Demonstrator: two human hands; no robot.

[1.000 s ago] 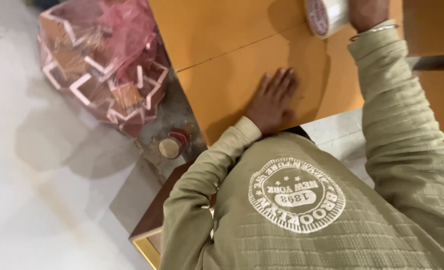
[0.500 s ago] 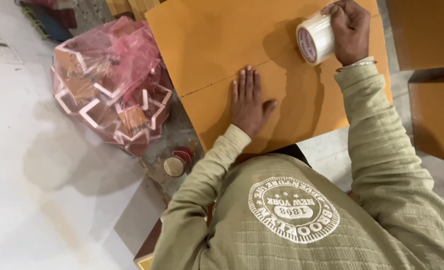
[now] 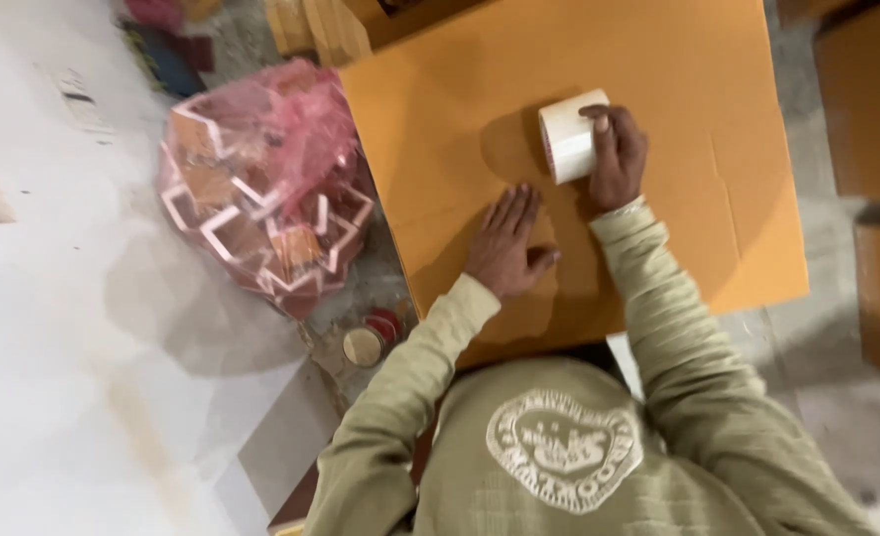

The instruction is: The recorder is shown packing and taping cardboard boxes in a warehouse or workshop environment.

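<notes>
A large orange-brown cardboard box (image 3: 698,199) lies in front of me with its flaps closed. My left hand (image 3: 507,243) rests flat on its top, fingers together, near the seam. My right hand (image 3: 614,154) grips a roll of pale packing tape (image 3: 571,134) and holds it on edge against the cardboard, just above and to the right of my left hand. The olive sleeves and printed chest of my sweatshirt (image 3: 559,457) fill the bottom of the view.
A pink plastic bag (image 3: 261,189) full of white-edged brown pieces sits left of the box. A small round tin (image 3: 364,346) and a red cap lie on the floor below it. More cardboard (image 3: 872,99) stands at the right, and a pale sheet (image 3: 63,347) covers the left.
My right hand has brought the tape roll down along the box top, closer to my left hand. The left hand stays flat on the cardboard. The view has shifted to show more of the box.
</notes>
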